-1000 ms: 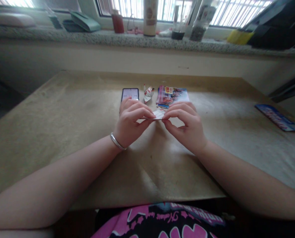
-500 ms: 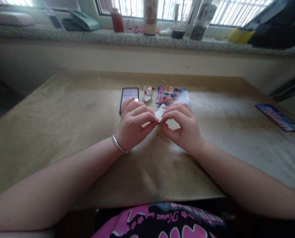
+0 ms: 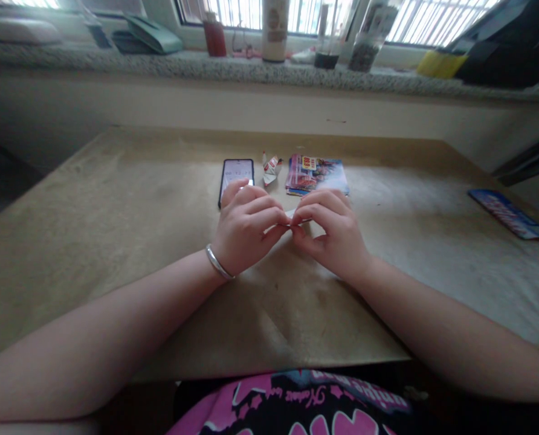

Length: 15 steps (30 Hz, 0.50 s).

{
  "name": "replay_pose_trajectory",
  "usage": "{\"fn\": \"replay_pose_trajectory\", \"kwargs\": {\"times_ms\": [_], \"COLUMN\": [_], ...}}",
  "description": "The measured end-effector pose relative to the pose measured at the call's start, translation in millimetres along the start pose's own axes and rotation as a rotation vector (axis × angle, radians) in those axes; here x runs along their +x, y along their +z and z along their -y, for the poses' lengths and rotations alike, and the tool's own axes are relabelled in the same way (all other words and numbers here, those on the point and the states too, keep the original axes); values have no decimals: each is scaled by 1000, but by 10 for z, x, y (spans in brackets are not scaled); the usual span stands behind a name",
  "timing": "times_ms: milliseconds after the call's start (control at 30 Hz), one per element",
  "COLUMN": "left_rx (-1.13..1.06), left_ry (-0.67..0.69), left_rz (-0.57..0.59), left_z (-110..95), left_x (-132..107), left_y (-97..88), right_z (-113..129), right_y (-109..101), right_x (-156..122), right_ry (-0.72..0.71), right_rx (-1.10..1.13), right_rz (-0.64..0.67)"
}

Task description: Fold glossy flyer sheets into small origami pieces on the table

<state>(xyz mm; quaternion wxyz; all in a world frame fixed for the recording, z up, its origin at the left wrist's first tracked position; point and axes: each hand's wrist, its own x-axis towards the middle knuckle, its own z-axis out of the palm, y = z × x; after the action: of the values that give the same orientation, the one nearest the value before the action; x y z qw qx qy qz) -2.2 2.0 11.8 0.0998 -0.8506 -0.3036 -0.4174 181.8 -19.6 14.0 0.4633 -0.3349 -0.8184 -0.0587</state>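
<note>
Between my fingertips is a small folded piece of paper (image 3: 290,213), mostly hidden, with a pale strip showing above the pinch. My left hand (image 3: 250,226), with a silver bangle at the wrist, pinches it with thumb and forefinger. From the other side my right hand (image 3: 330,229) grips it the same way, the two sets of fingertips touching. Just beyond my hands a white and red folded paper figure (image 3: 271,170) stands on the table. Left of it lies a phone (image 3: 237,171) with a timer on its screen, partly covered by my left hand.
A stack of colourful printed leaflets (image 3: 319,173) lies behind my right hand. Far right on the table (image 3: 115,241) is a blue printed strip (image 3: 509,214). Bottles, including a red one (image 3: 214,36), stand on the granite windowsill (image 3: 170,65) beyond the table.
The paper has tipped, so its white face with the red mark no longer shows and only a thin pale strip remains visible. Both hands stay in nearly the same place.
</note>
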Motion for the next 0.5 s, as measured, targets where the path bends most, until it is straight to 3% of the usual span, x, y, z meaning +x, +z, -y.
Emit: {"fn": "replay_pose_trajectory", "kwargs": {"times_ms": [300,500], "left_rx": [-35,-7], "left_ry": [46,5], "left_rz": [-30,-26], "left_z": [-4,4], "left_x": [-3,-8], "left_y": [-8,-14], "right_z": [-1,-34], "right_y": [-14,-15], "right_x": [0,-9], "right_ry": [-23,12], "right_rx": [-21,-41], "right_rz": [-2,0]}}
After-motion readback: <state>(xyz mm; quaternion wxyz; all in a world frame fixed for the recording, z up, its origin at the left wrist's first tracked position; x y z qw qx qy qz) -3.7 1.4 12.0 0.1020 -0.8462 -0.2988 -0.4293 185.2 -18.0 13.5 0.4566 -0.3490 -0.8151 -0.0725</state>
